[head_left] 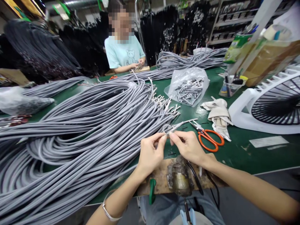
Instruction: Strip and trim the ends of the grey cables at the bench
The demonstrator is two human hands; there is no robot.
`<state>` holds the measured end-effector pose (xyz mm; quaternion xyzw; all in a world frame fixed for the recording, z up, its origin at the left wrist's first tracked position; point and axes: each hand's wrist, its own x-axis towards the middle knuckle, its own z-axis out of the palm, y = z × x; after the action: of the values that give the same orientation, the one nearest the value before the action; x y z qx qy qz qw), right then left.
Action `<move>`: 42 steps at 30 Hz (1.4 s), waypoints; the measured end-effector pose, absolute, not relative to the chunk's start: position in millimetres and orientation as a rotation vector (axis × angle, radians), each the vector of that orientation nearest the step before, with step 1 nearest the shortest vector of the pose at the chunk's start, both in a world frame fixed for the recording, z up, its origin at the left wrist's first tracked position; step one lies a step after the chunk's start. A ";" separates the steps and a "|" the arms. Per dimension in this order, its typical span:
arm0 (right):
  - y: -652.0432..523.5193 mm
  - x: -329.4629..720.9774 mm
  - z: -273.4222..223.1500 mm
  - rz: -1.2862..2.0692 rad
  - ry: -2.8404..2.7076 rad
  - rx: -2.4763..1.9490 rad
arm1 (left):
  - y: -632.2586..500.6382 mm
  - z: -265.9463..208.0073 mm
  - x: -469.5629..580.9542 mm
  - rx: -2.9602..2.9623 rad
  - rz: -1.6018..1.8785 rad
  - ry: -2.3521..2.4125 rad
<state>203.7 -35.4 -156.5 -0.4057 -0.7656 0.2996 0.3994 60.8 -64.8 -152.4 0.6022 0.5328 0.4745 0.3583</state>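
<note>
On our green table [236, 157], the grey cable bundle [112, 140] fills the left side out to the near edge, many of its pale leads [167, 106] bared. Toward the near edge's middle, our left hand [152, 151] and right hand [190, 147] both pinch, thumb to forefinger, one frayed wire end [175, 127] jutting beyond them; it looks loose, so we judge it unfinished. How many remain, we cannot tell.

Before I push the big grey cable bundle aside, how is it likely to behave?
The grey cable bundle will probably bend and spread, since its cables curve in long loops. It may feel heavy, with so many piled together. Its pale ends could snag, as they jut out in a ragged cluster.
</note>
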 end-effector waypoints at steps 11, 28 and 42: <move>-51.9 202.3 -160.4 0.371 -2.208 -0.737 | -49.0 -155.8 53.2 1.364 1.219 1.399; -32.2 212.1 -160.8 0.344 -2.115 -1.095 | -59.3 -142.4 53.5 1.166 1.261 1.344; -16.0 208.9 -159.1 1.606 -1.518 -0.790 | -61.1 -137.5 53.8 1.206 1.304 1.350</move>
<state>208.9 -16.0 -159.1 -0.3104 -0.5963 0.6311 0.3870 53.8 -61.1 -137.5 0.4856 0.5433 0.5248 0.4399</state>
